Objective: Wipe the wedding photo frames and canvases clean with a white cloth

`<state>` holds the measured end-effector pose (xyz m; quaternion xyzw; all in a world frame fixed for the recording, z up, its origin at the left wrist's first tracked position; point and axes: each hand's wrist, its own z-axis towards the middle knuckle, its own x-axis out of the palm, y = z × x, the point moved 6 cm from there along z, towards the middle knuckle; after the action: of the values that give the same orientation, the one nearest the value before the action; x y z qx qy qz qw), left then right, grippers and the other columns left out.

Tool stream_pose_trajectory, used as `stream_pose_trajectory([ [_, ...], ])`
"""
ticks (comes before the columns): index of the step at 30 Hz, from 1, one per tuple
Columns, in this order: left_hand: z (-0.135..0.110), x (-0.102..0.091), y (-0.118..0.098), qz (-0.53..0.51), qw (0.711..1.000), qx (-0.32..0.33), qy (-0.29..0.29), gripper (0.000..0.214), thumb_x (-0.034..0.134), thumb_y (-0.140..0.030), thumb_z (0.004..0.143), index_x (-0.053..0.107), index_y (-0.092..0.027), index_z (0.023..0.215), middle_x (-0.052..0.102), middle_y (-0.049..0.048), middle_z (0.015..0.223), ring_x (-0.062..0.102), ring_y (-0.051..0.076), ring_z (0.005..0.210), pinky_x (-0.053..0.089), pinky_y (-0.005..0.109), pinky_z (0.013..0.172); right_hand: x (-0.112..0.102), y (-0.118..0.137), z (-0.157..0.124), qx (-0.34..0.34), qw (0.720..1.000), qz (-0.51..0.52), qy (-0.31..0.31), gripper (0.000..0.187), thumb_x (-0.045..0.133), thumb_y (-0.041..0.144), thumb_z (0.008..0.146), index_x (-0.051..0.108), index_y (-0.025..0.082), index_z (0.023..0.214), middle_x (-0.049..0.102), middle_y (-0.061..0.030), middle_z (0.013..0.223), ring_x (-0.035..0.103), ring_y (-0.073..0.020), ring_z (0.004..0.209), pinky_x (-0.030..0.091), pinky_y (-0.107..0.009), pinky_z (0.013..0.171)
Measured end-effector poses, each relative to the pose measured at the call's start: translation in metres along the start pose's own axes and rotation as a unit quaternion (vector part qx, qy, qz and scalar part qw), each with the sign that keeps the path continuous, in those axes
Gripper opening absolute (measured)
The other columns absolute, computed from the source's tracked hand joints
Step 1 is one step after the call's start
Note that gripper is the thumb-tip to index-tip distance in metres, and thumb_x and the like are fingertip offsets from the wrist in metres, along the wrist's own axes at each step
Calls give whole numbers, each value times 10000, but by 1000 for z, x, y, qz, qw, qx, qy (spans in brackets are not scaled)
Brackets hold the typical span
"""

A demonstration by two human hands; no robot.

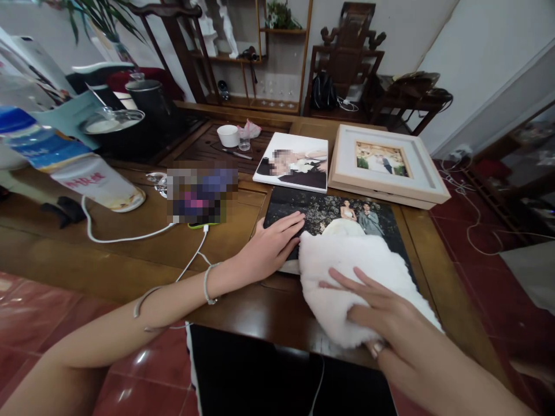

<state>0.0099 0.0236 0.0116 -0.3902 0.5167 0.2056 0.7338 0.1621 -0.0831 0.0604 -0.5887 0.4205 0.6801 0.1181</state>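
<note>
A dark photo panel (pixel 303 208) showing a couple lies flat on the wooden table. My left hand (pixel 271 245) rests on the panel's left edge with its fingers stretched out. Over the panel's lower right part lies a fluffy white cloth (pixel 325 283), hiding much of the picture. My right hand (pixel 390 323) grips the cloth from the lower right, fingers pressed into the pile and partly bunching it. Behind the panel are a white-edged photo board (pixel 303 170) and a light wooden picture frame (pixel 385 159) with a small photo in it.
At the left stand a large bottle (pixel 95 179), a pot (pixel 115 130) and a dark kettle (pixel 150 101). A white cup (pixel 228 136) sits farther back on the table. A white cable (pixel 191 263) runs beneath my left forearm. A black screen-like surface (pixel 277 381) is below the table edge.
</note>
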Motion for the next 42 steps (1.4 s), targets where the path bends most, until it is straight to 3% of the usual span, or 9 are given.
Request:
stream_pose_trajectory([
  [5, 1, 1, 0, 3, 1000, 1, 0, 413, 304, -236, 966, 367, -211, 1374, 390, 101, 1454, 341, 213, 1352, 311, 476, 1019, -20, -51, 25, 44, 998, 9, -47, 328, 369, 8, 636, 548, 238, 788, 641, -19, 1183, 368, -238, 1314, 278, -506, 1098],
  [9, 1, 1, 0, 1, 1000, 6, -4, 406, 300, -234, 969, 371, -202, 1367, 395, 104, 1450, 338, 201, 1354, 311, 465, 1019, -37, -98, 66, 68, 991, -14, -112, 258, 365, 32, 685, 516, 236, 729, 687, 13, 837, 563, -233, 1141, 281, -527, 1094],
  [11, 0, 1, 0, 0, 1000, 6, -6, 406, 304, -232, 967, 370, -202, 1366, 392, 103, 1452, 341, 199, 1353, 305, 473, 1024, -37, -104, 79, 66, 988, -38, -134, 260, 370, 30, 685, 534, 221, 749, 688, -13, 887, 536, -245, 1174, 268, -537, 1096],
  [15, 0, 1, 1, -4, 1000, -5, -5, 426, 311, -228, 962, 338, -216, 1387, 373, 102, 1463, 345, 216, 1350, 300, 511, 1024, -18, -71, 71, 37, 987, -89, -129, 356, 397, 20, 658, 588, 176, 915, 537, -130, 1316, 262, -298, 1359, 231, -596, 1086],
  [21, -1, 0, -1, -9, 1000, 5, 15, 474, 305, -148, 935, 321, -255, 1397, 338, 81, 1484, 313, 227, 1367, 296, 543, 1020, 14, 0, 22, -12, 999, -25, -24, 406, 438, 24, 558, 611, 210, 875, 414, -61, 1433, 220, -287, 1372, 209, -573, 1110],
  [24, 0, 0, -1, -8, 1000, 3, 13, 463, 308, -164, 941, 326, -249, 1396, 350, 81, 1478, 323, 230, 1361, 293, 538, 1025, 8, -6, 21, 0, 1000, -21, -16, 419, 417, 12, 569, 611, 213, 881, 425, -63, 1424, 248, -277, 1361, 254, -556, 1098],
  [33, 0, 1, 1, -4, 1000, 8, -12, 418, 311, -224, 958, 368, -193, 1371, 397, 105, 1448, 345, 210, 1350, 317, 490, 1019, -26, -93, 86, 55, 984, -113, -123, 365, 404, 5, 689, 600, 159, 955, 534, -165, 1316, 273, -290, 1352, 269, -567, 1075],
  [37, 0, 1, 1, -12, 1000, -7, -15, 440, 312, -219, 954, 341, -214, 1393, 383, 107, 1456, 352, 231, 1344, 301, 528, 1023, -16, -73, 86, 16, 984, -132, -117, 421, 420, 16, 663, 593, 140, 1026, 457, -160, 1390, 246, -308, 1362, 222, -588, 1089],
  [42, -1, 0, -1, -26, 1000, 5, -9, 478, 323, -160, 930, 336, -253, 1399, 376, 100, 1462, 331, 235, 1356, 289, 537, 1025, 11, -13, 42, 6, 995, -80, -57, 377, 424, 36, 623, 610, 174, 920, 395, -102, 1442, 164, -298, 1387, 184, -604, 1101],
])
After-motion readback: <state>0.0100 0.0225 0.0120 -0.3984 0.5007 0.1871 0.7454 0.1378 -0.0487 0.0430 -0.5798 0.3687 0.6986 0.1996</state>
